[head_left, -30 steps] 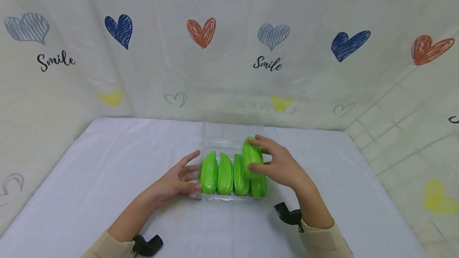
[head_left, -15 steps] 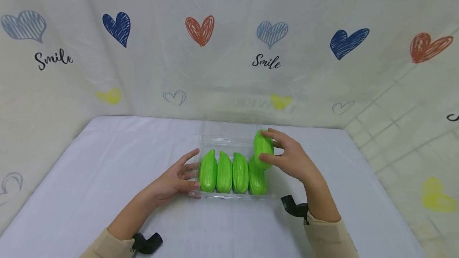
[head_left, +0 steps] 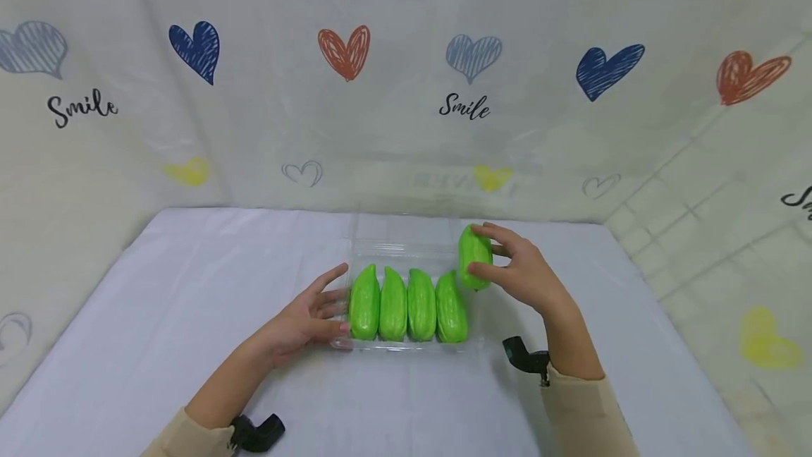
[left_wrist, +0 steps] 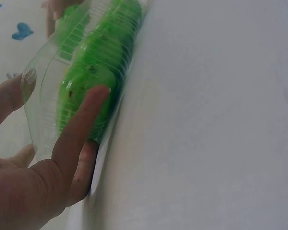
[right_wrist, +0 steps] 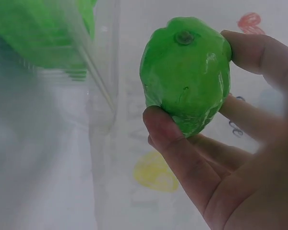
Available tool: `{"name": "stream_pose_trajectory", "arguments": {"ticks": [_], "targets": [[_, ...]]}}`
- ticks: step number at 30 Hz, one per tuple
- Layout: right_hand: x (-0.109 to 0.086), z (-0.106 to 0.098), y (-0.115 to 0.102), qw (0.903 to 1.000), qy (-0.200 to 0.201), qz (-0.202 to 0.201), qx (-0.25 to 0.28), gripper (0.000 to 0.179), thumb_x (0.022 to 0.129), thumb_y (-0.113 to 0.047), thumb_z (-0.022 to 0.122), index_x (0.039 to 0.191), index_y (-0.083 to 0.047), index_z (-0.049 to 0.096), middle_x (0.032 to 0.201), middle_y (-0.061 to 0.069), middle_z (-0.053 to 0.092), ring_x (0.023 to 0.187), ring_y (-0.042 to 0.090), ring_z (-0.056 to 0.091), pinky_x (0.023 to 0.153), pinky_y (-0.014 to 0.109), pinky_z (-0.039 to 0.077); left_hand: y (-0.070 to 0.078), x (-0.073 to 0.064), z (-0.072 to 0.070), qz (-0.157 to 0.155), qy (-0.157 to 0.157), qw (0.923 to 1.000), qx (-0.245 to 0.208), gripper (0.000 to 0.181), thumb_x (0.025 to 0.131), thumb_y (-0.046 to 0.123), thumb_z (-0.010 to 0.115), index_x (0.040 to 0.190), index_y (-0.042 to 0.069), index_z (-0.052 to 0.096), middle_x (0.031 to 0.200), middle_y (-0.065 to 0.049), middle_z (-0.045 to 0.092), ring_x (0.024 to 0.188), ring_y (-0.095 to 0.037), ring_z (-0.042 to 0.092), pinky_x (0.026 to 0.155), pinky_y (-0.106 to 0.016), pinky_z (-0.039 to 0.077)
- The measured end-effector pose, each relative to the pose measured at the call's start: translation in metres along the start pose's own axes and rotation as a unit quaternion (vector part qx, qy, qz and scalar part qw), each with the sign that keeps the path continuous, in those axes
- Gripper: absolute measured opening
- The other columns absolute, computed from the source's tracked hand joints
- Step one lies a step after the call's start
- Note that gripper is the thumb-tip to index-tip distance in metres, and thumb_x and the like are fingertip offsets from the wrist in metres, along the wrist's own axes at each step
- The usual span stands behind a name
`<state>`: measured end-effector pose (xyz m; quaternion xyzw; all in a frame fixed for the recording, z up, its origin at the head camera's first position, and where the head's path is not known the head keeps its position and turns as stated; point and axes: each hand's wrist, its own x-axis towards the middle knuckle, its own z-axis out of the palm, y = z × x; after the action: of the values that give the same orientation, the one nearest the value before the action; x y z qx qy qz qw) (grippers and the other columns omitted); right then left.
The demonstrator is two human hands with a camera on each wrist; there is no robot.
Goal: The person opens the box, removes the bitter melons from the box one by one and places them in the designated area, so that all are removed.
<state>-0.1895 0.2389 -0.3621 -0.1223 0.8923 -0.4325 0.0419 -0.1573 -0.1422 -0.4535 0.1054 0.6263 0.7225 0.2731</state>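
My right hand (head_left: 523, 270) holds a green, ridged gourd (head_left: 474, 257) between thumb and fingers, raised by the back right corner of a clear plastic box (head_left: 406, 346). In the right wrist view the held gourd (right_wrist: 185, 76) shows its blunt end with a small dark stem spot, apart from the box wall. Several similar green gourds (head_left: 393, 305) stand side by side in a row inside the box. At the box's left side rests my left hand (head_left: 311, 323), fingers spread and fairly straight. The left wrist view has its thumb (left_wrist: 84, 120) touching the front wall.
The box's clear lid (head_left: 406, 228) stands folded back behind the row. A white cloth covers the table (head_left: 254, 252), and a curtain (head_left: 393, 118) with printed hearts hangs right behind it. Black wrist mounts (head_left: 259, 434) sit at both sleeves.
My right hand has lifted the gourd from over the right end of the row, up and to the right, leaving the rightmost gourd beneath in full view. The left hand has stayed at the box.
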Motion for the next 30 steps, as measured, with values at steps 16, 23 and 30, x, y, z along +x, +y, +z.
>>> {"name": "stream_pose_trajectory", "arguments": {"ticks": [16,23,30], "targets": [[0.006,-0.009,0.021,0.9996,-0.005,0.028,-0.004,0.067,0.09,-0.04,0.074,0.149,-0.024,0.047,0.163,0.008,0.027,0.137,0.041,0.046,0.099,0.058,0.049,0.001,-0.003,0.0,-0.003,-0.001,0.9998,-0.019,0.105,0.085,-0.001,0.074,0.161,0.032,0.009,0.164,-0.02,0.01,0.149,-0.046,0.019,0.091,-0.054,0.055],[0.008,-0.009,0.03,0.9989,-0.001,0.047,-0.01,0.068,0.09,-0.039,0.073,0.15,-0.023,0.046,0.163,0.008,0.028,0.137,0.041,0.045,0.1,0.06,0.047,0.002,-0.004,0.001,-0.005,0.001,0.9999,-0.016,0.105,0.085,0.0,0.074,0.161,0.032,0.01,0.164,-0.021,0.01,0.149,-0.046,0.018,0.091,-0.053,0.055],[0.012,-0.007,0.038,0.9982,-0.006,0.057,-0.019,0.068,0.09,-0.035,0.073,0.151,-0.02,0.045,0.162,0.011,0.029,0.137,0.043,0.044,0.1,0.06,0.047,0.003,-0.004,0.002,-0.008,0.005,0.9999,-0.014,0.105,0.084,-0.001,0.074,0.16,0.033,0.011,0.164,-0.021,0.01,0.149,-0.047,0.018,0.091,-0.053,0.055]]}}
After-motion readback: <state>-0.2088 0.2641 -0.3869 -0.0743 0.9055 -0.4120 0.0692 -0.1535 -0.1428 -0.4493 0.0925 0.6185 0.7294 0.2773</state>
